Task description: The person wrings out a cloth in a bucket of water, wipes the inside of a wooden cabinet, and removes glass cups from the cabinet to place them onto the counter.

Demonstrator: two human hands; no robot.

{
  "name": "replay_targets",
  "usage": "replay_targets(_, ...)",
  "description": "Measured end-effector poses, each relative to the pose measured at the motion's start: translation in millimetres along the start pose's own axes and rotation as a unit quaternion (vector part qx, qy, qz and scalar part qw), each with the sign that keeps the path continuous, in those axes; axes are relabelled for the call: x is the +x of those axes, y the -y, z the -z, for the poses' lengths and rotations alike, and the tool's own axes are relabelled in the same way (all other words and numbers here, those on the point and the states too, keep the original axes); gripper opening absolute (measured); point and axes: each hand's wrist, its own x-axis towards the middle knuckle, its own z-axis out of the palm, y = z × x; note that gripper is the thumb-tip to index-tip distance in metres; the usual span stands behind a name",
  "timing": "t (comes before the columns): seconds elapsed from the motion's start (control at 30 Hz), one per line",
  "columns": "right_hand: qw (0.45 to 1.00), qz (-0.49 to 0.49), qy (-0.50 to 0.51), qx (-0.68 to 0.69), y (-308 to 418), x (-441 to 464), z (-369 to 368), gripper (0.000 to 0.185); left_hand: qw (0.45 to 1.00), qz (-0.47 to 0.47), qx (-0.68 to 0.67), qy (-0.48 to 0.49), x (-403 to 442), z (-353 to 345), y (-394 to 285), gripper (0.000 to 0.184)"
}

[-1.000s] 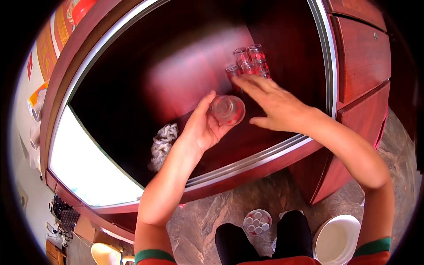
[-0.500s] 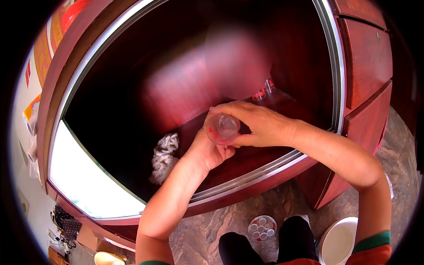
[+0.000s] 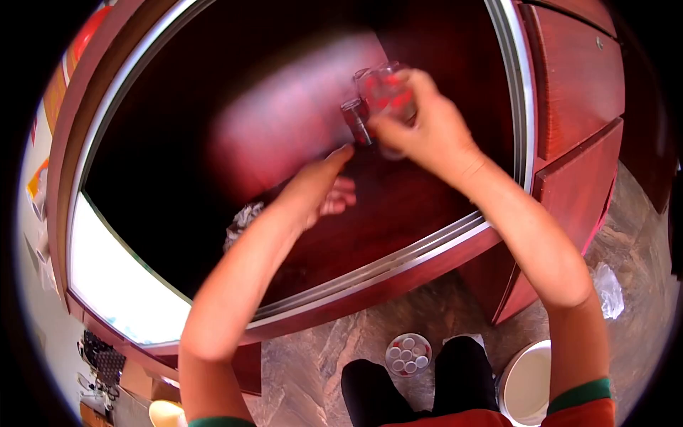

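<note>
A clear glass with red marks is in my right hand, thumb and fingers around its side, in front of the grouped glasses at the back of the dark red cabinet. Motion blurs the glass. Just left of it, another small glass stands on the cabinet floor. My left hand is lower and to the left, fingers partly curled and apart, with nothing in it. Beside my left forearm lies a crumpled grey-white cloth, partly covered by the arm.
A metal sliding track runs along the cabinet's front edge. On the floor are a round tray of white-topped items, a white bucket and a clear plastic bag. Drawers stand at the right.
The glass that both hands held has passed to my right hand, which moved up toward the grouped glasses. My left hand has let go of it. The view has shifted slightly.
</note>
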Motion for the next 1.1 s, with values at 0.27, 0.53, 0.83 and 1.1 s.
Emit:
replay_targets(0.27, 0.989, -0.062, -0.063, -0.117, -14.3, 12.7, 7.3, 0.060, 0.953, -0.205, 0.167, -0.151, 169.6, -49.3, -18.1, 0.058)
replay_targets(0.53, 0.987, -0.064, -0.062, -0.133, -15.2, 12.0, 6.6, 0.055, 0.958, -0.182, 0.123, -0.186, 186.5, -79.6, -26.3, 0.091)
replay_targets(0.83, 0.988, -0.068, -0.066, -0.119, -23.7, 11.1, 3.7, 0.056, 0.968, -0.192, 0.127, -0.096, 149.5, -49.4, -30.1, 0.031)
replay_targets(1.1, 0.987, -0.160, -0.012, -0.022, -19.6, 9.6, 0.8, 0.058, 0.987, -0.151, -0.006, -0.058, 22.9, 30.6, -0.6, 0.028)
